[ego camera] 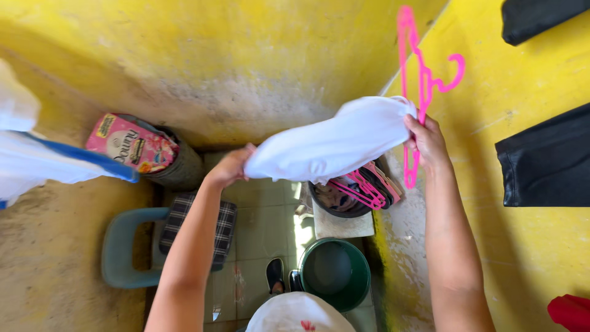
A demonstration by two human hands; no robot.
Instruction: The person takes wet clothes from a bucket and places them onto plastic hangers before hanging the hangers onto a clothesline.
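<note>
A white garment (335,144) was held stretched above the basin of pink hangers (362,190), pinched at one end by the left hand (230,166) and gripped with a pink hanger (424,80) by the right hand (427,141), apparently so the hanger could be threaded in.

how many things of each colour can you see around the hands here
white: 3, held cloth, hanging garment, cloth at bottom
pink: 3, held hanger, hangers in the basin, pouch
black: 2, cloths on the wall
green: 2, bucket, chair
red: 1, cloth
total: 11
left hand and right hand grip the white cloth.
</note>
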